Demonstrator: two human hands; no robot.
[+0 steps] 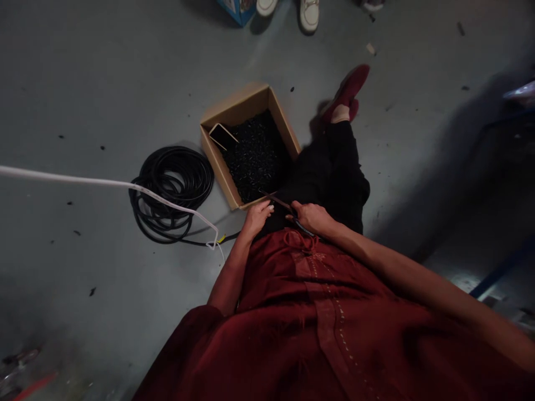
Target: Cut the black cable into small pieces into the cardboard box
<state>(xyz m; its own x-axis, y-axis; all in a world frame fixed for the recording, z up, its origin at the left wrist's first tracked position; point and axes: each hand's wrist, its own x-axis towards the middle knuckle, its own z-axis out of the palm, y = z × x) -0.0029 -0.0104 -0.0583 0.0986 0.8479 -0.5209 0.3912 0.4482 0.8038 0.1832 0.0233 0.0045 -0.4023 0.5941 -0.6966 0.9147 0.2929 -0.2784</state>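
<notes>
My right hand (313, 218) is closed round the handles of a pair of scissors (281, 201). Their blades point left, over the near edge of an open cardboard box (217, 170). Close by on the left, my left hand (258, 217) has its fingers curled together just outside that edge. A black cord (230, 238) runs under my left wrist to this hand, and its end in the fingers is hidden. The cord comes from a loose black coil (200, 178) on the floor. Many small black pieces (254, 150) fill the bottom of the box.
A dark rectangular piece with a pale edge (223, 136) leans inside the box. A white cable (92, 181) crosses in front of the coil from the left. My outstretched leg ends in a red shoe (351, 89). White shoes (310, 15) and a blue box (239, 10) are beyond.
</notes>
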